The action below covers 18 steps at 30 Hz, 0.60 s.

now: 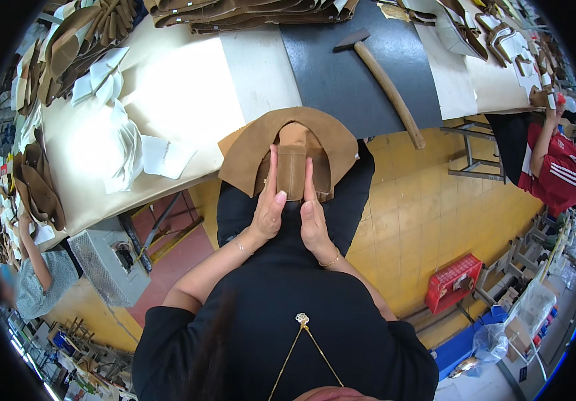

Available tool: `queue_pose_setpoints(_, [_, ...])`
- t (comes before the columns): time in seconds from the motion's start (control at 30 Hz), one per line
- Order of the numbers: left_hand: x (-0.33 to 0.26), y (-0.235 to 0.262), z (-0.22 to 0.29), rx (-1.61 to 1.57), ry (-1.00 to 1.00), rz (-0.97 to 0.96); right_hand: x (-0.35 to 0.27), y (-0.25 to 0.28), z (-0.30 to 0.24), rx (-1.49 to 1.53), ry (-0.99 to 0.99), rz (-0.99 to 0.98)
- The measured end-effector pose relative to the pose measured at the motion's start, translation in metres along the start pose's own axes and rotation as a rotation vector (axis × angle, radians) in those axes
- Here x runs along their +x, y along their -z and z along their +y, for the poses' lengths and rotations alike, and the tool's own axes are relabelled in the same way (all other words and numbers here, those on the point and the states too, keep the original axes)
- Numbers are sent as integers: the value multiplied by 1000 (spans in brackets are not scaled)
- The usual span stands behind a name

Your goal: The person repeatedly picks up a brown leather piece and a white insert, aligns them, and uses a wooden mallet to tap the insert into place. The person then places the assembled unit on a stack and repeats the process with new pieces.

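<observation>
A brown suede-like shoe upper (324,123) rests over my lap at the table's front edge, its wide curved part spread away from me. Its narrow seamed middle (292,175) stands between my two hands. My left hand (269,207) lies along the left side of that middle, fingers straight and pointing away. On the opposite side my right hand (311,214) presses in the same way, fingers extended. Both thumbs are on the near side. The inner fingers are partly hidden inside the upper.
A hammer (388,90) with a wooden handle lies on a dark mat (314,60), its handle jutting past the edge. Stacked brown pieces (254,15) are at the back; white pieces (124,147) lie left. People sit at both sides; a red crate (455,283) stands right.
</observation>
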State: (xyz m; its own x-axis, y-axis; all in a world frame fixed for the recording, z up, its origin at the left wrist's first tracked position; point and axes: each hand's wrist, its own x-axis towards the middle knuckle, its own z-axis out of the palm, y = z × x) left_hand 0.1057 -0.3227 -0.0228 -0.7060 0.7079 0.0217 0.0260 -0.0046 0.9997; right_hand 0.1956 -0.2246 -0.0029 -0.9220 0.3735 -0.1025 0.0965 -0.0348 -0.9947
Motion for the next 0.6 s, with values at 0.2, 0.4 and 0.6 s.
queue_pose_setpoints(0.2, [-71, 68, -22, 245, 388, -565, -42, 55, 68, 203, -528, -207])
queue_pose_setpoints(0.4, [-50, 80, -15, -483, 694, 273, 6, 74, 82, 742, -628, 222])
queue_pose_setpoints(0.6, [-13, 112, 28, -415, 563, 310, 10, 97, 32, 411, -298, 328])
